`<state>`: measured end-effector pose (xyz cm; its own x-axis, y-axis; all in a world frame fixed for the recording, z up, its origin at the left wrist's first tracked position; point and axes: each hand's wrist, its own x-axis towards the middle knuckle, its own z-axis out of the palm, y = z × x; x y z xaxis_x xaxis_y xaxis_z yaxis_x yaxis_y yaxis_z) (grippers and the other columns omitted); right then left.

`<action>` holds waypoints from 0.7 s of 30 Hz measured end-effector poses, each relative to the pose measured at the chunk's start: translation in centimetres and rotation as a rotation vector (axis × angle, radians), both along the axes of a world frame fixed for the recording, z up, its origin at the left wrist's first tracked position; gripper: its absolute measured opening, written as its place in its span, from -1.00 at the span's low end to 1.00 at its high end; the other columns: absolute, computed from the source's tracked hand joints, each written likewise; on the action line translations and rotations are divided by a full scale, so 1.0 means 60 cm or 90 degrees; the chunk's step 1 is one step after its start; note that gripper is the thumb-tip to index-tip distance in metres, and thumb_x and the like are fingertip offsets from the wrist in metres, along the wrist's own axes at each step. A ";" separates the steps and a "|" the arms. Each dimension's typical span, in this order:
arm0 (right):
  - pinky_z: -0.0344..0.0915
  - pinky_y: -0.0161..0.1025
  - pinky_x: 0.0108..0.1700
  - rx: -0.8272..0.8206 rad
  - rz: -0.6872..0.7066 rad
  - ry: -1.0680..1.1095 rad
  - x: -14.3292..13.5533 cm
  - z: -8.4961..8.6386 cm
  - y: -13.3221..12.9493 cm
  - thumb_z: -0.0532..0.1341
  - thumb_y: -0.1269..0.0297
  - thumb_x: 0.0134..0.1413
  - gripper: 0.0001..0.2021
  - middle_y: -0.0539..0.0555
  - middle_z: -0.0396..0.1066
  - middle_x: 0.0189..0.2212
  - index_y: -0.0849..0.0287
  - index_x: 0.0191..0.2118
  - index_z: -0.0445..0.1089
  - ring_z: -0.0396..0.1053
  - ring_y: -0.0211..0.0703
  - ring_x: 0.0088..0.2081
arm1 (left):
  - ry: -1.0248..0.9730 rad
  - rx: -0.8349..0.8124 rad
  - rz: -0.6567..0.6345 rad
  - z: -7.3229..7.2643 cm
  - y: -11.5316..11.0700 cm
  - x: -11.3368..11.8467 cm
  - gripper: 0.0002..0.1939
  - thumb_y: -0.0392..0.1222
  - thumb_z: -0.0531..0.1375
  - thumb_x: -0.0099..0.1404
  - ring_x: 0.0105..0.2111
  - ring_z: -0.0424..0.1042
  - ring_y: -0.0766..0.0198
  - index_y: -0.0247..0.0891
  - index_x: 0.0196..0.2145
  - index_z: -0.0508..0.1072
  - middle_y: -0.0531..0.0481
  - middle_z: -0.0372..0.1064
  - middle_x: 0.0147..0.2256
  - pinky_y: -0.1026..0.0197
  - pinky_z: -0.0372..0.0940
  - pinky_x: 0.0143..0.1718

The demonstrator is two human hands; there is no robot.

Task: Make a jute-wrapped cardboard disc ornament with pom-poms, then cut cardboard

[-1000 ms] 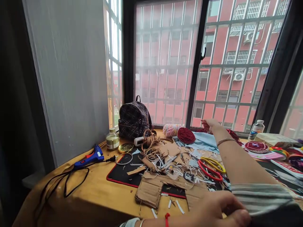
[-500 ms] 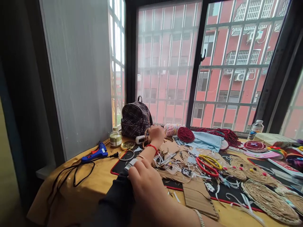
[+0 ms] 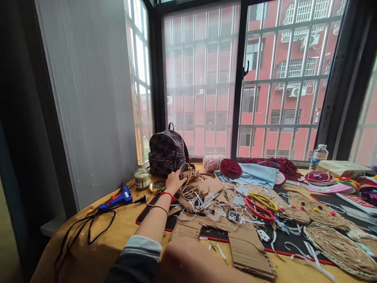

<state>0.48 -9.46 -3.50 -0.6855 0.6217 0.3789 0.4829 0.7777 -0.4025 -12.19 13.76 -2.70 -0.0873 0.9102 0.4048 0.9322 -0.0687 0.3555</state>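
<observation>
Backpack, jar: contents unclear; left hand on rope.

Right grip blurred, cut off by bottom edge; contact between left grip and rope unclear.

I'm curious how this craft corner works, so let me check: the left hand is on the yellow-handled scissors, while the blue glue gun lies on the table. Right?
Not quite: the head view shows the left hand at the bundle of brown rope, not at the yellow-handled scissors. The blue glue gun does lie on the table.
</observation>
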 end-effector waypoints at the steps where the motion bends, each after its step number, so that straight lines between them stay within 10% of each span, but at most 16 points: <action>1: 0.15 -0.42 -0.43 0.014 -0.059 -0.032 0.028 0.014 0.029 0.10 0.46 0.00 -0.86 0.00 0.45 -0.46 0.17 -0.41 0.40 0.32 -0.28 -0.44 | 0.010 -0.001 -0.015 -0.007 0.003 0.007 -0.42 0.05 0.15 0.19 -0.03 0.29 0.05 -0.18 0.11 0.15 -0.16 0.27 -0.04 0.03 0.25 -0.07; 8: 0.09 -0.31 -0.37 0.130 -0.405 -0.117 0.172 0.013 0.179 0.03 0.46 0.10 -0.80 0.14 0.48 -0.41 0.24 -0.38 0.40 0.38 -0.13 -0.34 | 0.048 -0.093 -0.102 0.003 0.056 0.038 -0.66 -0.13 0.11 0.28 -0.15 0.36 0.16 -0.28 -0.02 0.29 -0.12 0.28 -0.05 0.00 0.32 -0.17; 21: 0.04 -0.31 -0.44 0.111 -0.483 -0.141 0.157 -0.003 0.163 0.03 0.45 0.10 -0.79 0.13 0.49 -0.42 0.21 -0.41 0.40 0.43 -0.12 -0.36 | -0.103 0.089 -0.125 0.150 0.130 0.104 -0.47 -0.05 0.11 0.26 0.03 0.22 0.10 -0.33 0.11 0.12 -0.23 0.16 0.08 0.09 0.22 -0.03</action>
